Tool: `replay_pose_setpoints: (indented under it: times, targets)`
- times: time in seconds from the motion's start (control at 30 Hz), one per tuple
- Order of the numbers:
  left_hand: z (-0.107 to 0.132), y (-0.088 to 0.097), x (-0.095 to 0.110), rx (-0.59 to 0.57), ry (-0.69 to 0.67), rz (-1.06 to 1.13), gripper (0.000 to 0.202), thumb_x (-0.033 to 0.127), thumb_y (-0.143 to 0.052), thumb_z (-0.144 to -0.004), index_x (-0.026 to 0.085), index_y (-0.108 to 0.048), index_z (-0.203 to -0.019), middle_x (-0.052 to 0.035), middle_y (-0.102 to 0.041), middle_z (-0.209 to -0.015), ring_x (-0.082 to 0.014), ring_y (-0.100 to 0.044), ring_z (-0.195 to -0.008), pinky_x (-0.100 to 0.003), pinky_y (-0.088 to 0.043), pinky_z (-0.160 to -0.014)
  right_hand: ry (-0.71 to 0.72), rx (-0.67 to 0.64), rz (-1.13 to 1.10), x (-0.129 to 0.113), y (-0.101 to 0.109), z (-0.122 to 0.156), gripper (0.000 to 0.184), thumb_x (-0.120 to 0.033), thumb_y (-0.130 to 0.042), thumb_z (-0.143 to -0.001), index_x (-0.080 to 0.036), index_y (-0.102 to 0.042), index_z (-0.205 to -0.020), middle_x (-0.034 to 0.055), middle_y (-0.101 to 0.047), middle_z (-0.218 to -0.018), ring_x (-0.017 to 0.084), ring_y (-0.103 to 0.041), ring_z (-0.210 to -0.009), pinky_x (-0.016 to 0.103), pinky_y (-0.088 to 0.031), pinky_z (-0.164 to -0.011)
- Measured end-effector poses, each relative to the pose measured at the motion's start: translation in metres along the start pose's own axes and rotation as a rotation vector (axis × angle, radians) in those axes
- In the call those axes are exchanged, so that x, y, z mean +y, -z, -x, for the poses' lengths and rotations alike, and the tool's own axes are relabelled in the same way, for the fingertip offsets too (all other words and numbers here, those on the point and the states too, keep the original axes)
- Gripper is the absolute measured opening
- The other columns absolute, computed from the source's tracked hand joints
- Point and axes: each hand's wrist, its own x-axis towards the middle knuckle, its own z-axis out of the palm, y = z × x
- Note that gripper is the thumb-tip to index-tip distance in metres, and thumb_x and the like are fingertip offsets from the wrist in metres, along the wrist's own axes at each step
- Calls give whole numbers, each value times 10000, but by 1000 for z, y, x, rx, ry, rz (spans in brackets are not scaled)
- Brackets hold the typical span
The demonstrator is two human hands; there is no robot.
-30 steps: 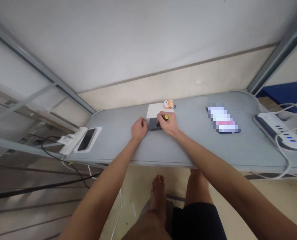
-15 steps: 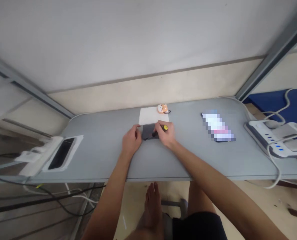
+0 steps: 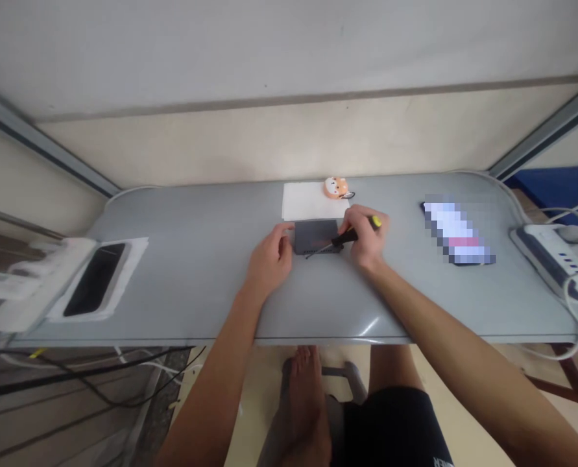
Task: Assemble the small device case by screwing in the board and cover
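A small dark grey box [image 3: 316, 235] lies flat on the desk in front of me, with a row of slots along its near edge. My left hand [image 3: 272, 256] rests at its left side, fingers curled and fingertips against the edge. In my right hand [image 3: 369, 237] is a screwdriver [image 3: 347, 236] with a black handle and yellow end. Its thin shaft slants left and down across the box's near right part, the tip by the near edge. Whether the tip touches the box I cannot tell.
Behind the box lies a white paper [image 3: 308, 201] with an orange-and-white animal-faced case [image 3: 336, 188]. At right are a blurred, lit phone [image 3: 457, 233] and a power strip [image 3: 565, 259] with cables. A dark phone [image 3: 96, 279] lies on paper at left, beside a white plug strip [image 3: 40, 285].
My view has shifted, so the desk appears nearer. The screwdriver's shaft now shows, reaching left across the box's near edge. My left hand stays at the box's left side.
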Motion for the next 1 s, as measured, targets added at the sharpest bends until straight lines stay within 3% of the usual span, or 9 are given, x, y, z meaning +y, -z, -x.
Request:
replay_pose_setpoints:
  times: [0.1,0.23,0.47,0.6,0.7,0.77,0.9,1.0]
  targets:
    - [6,2,6,10,-112,65,205,240,-505,-982,247,-613,-1157,-14,-666,-888,-157,-603,-741,-298,-513,-746,17,56,-24,0,0,-4,372,-260,-542,-834,-217,-558,-465,18,-469,-502,149,-445,-523,311,-344,-508]
    - [8,-1,8,-40,-252,-19,156,303,-627,-954,249,-669,-1094,-31,-662,-920,-179,-627,-813,-323,-519,-782,-45,115,-52,9,2,-10,383,-344,-524,-853,-218,-545,-492,8,-434,-512,134,-412,-490,294,-304,-459]
    - [6,-7,-1,-3,-255,44,171,337,-573,-1025,237,-709,-1002,-29,-665,-891,-147,-598,-717,-297,-508,-726,-227,185,-135,27,7,-17,346,-407,-555,-806,-218,-538,-517,-4,-452,-517,128,-423,-491,272,-322,-443]
    - [2,-2,-1,35,-214,112,206,347,-546,-1035,234,-711,-985,-25,-664,-865,-144,-583,-695,-287,-496,-695,-254,212,-180,29,9,-22,338,-385,-571,-793,-216,-542,-501,-9,-435,-500,125,-406,-477,282,-295,-440]
    - [-20,1,-6,153,-132,89,220,352,-549,-1028,226,-724,-988,-34,-677,-868,-154,-584,-707,-293,-493,-698,-191,242,-170,26,15,-27,373,-358,-538,-801,-226,-476,-458,-6,-398,-486,134,-405,-490,299,-308,-474]
    - [-44,1,-14,162,-79,-11,209,336,-565,-1017,226,-742,-999,-47,-702,-910,-165,-594,-728,-309,-491,-728,-95,223,-117,20,21,-29,381,-329,-520,-795,-230,-432,-437,-3,-382,-480,138,-407,-501,310,-317,-504]
    - [-84,-4,-31,15,-32,-140,174,288,-601,-994,228,-763,-979,-65,-732,-977,-200,-634,-829,-327,-480,-767,41,102,48,4,28,-22,340,-267,-516,-764,-221,-450,-434,-8,-369,-462,133,-374,-494,314,-256,-501]
    - [-92,-7,-40,-52,-44,-146,163,298,-620,-984,235,-771,-983,-54,-718,-948,-204,-636,-852,-320,-472,-762,58,21,170,-7,26,-13,330,-220,-501,-764,-214,-437,-440,-21,-377,-440,116,-348,-462,310,-226,-496]
